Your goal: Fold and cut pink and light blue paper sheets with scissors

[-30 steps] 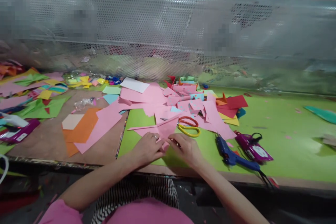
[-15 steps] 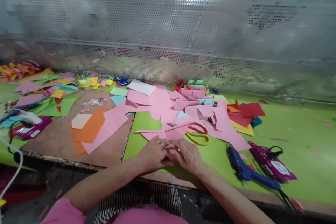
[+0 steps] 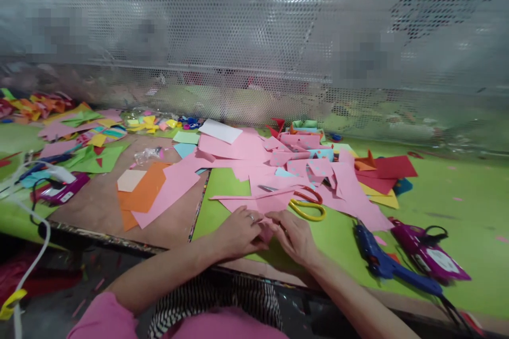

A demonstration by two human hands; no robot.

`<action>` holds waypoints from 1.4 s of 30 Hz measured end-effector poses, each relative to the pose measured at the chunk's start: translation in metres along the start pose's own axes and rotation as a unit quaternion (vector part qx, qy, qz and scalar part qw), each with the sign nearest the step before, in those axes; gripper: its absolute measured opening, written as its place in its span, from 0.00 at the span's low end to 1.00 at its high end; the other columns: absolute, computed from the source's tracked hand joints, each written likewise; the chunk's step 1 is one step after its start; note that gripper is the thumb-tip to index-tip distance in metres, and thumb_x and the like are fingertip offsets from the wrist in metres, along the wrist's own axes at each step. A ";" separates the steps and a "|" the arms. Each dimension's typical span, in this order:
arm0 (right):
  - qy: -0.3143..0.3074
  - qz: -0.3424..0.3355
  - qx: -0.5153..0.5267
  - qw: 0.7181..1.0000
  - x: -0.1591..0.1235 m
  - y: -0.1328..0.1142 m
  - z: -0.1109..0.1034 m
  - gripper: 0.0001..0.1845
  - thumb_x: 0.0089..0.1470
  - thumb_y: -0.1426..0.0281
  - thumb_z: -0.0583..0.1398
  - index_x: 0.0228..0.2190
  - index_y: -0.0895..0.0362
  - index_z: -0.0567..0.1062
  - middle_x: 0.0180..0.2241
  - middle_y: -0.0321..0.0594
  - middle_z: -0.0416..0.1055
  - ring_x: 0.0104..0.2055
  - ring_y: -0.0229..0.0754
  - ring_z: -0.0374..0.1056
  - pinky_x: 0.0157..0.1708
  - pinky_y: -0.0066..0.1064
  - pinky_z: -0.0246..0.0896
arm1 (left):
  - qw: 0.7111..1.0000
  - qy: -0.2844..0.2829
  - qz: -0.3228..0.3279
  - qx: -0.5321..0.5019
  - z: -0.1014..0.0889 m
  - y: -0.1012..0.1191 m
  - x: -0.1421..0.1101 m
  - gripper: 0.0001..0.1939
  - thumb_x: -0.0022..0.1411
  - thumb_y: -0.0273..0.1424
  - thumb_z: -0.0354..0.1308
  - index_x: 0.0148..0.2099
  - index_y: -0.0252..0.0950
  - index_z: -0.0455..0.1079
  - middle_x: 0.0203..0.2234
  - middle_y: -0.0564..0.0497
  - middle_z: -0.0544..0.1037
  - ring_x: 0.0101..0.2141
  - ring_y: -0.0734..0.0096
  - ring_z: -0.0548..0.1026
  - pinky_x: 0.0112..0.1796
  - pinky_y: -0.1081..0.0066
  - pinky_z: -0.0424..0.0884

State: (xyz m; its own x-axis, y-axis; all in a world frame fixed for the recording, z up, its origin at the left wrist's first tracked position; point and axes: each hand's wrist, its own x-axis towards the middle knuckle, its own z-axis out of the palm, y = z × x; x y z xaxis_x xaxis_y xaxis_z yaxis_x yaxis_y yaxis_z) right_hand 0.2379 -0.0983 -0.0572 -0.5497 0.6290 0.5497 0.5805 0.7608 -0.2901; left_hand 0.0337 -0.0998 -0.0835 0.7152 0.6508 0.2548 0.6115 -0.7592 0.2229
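Near the front edge of the table, my left hand and my right hand meet, both closed on a small piece of pink paper. My fingers cover most of that piece. Just beyond them lie larger pink paper sheets and a folded pink strip. Scissors with one red and one yellow handle rest on the paper beyond my right hand. Their blades are partly under pink paper.
A blue glue gun and a purple box with a cord lie at the right. Orange paper is on the left. A perforated metal panel stands behind the table. Another purple device sits far left.
The view has shifted slightly, so the table's things appear a little to the right. Both hands stay together on the small pink paper, with only slight finger movement.
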 end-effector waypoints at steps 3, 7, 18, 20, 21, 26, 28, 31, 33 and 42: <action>0.002 0.010 0.010 1.000 0.000 0.002 0.000 0.15 0.69 0.64 0.50 0.44 0.53 0.76 0.29 0.41 0.76 0.30 0.43 0.73 0.30 0.34 0.67 | 1.000 -0.007 0.010 0.005 -0.002 0.000 0.000 0.24 0.66 0.47 0.61 0.54 0.33 0.74 0.53 0.40 0.78 0.52 0.56 0.74 0.54 0.57 0.68; -0.034 -0.005 -0.015 0.999 0.002 0.002 -0.006 0.15 0.68 0.61 0.53 0.43 0.55 0.77 0.36 0.46 0.78 0.38 0.46 0.73 0.38 0.38 0.68 | 1.000 -0.011 0.017 0.007 -0.008 0.001 -0.003 0.22 0.68 0.45 0.59 0.54 0.33 0.73 0.51 0.40 0.79 0.52 0.56 0.75 0.56 0.55 0.66; -0.160 0.026 -0.106 0.981 -0.013 -0.016 -0.007 0.19 0.69 0.55 0.54 0.44 0.56 0.76 0.45 0.44 0.79 0.45 0.48 0.68 0.48 0.40 0.55 | 0.998 -0.060 0.028 0.024 -0.034 0.004 -0.025 0.22 0.70 0.45 0.56 0.54 0.31 0.72 0.51 0.38 0.77 0.54 0.51 0.73 0.55 0.52 0.67; -0.150 0.021 -0.100 0.983 -0.013 -0.016 -0.008 0.21 0.68 0.53 0.53 0.46 0.56 0.76 0.48 0.45 0.78 0.47 0.48 0.67 0.49 0.40 0.54 | 0.997 -0.063 0.031 0.024 -0.037 0.004 -0.029 0.22 0.70 0.45 0.56 0.54 0.31 0.71 0.51 0.38 0.77 0.53 0.52 0.74 0.54 0.53 0.68; -0.152 0.017 -0.097 0.984 -0.012 -0.016 -0.008 0.21 0.68 0.53 0.53 0.46 0.56 0.76 0.49 0.45 0.77 0.48 0.49 0.67 0.50 0.41 0.54 | 0.997 -0.058 0.034 0.029 -0.037 0.003 -0.032 0.22 0.70 0.44 0.56 0.55 0.31 0.71 0.51 0.38 0.77 0.53 0.52 0.74 0.54 0.53 0.68; -0.173 -0.001 -0.063 0.983 -0.012 -0.016 -0.009 0.19 0.66 0.52 0.57 0.44 0.54 0.77 0.47 0.42 0.79 0.47 0.46 0.69 0.51 0.41 0.55 | 0.996 -0.002 0.049 0.077 -0.032 0.005 -0.047 0.24 0.72 0.43 0.53 0.60 0.30 0.68 0.56 0.36 0.76 0.58 0.53 0.72 0.59 0.53 0.64; -0.144 0.011 -0.059 0.988 -0.014 -0.011 -0.013 0.17 0.66 0.55 0.57 0.45 0.55 0.77 0.47 0.43 0.79 0.47 0.46 0.70 0.50 0.41 0.58 | 0.995 0.006 0.047 0.087 -0.029 0.009 -0.052 0.23 0.73 0.43 0.53 0.60 0.30 0.68 0.56 0.37 0.76 0.57 0.54 0.72 0.59 0.54 0.64; -0.060 0.067 -0.102 0.991 -0.013 0.005 -0.024 0.15 0.68 0.62 0.56 0.48 0.57 0.76 0.47 0.47 0.79 0.49 0.49 0.71 0.50 0.42 0.63 | 0.995 0.009 0.032 0.095 -0.028 0.014 -0.057 0.23 0.72 0.42 0.54 0.59 0.30 0.68 0.55 0.38 0.77 0.56 0.53 0.73 0.57 0.53 0.65; -0.026 0.097 -0.130 0.986 -0.011 0.017 -0.031 0.14 0.68 0.65 0.56 0.49 0.58 0.75 0.48 0.50 0.78 0.51 0.50 0.71 0.51 0.43 0.65 | 0.995 0.014 0.027 0.094 -0.029 0.014 -0.057 0.23 0.72 0.43 0.54 0.59 0.30 0.68 0.54 0.38 0.78 0.55 0.53 0.74 0.57 0.53 0.65; -0.162 -0.030 -0.147 0.975 0.001 -0.001 -0.017 0.22 0.63 0.76 0.54 0.56 0.52 0.73 0.61 0.45 0.71 0.62 0.53 0.60 0.59 0.51 0.56 | 0.996 0.049 0.017 0.077 -0.035 0.001 -0.057 0.18 0.75 0.38 0.48 0.54 0.31 0.70 0.49 0.40 0.79 0.47 0.57 0.77 0.50 0.59 0.71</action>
State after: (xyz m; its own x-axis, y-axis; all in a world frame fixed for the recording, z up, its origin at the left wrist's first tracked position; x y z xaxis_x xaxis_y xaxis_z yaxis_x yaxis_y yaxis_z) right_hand 0.2474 -0.1012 -0.0430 -0.7206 0.6392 0.2686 0.6634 0.7483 -0.0013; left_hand -0.0182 -0.1375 -0.0649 0.7044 0.6163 0.3522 0.6378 -0.7673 0.0672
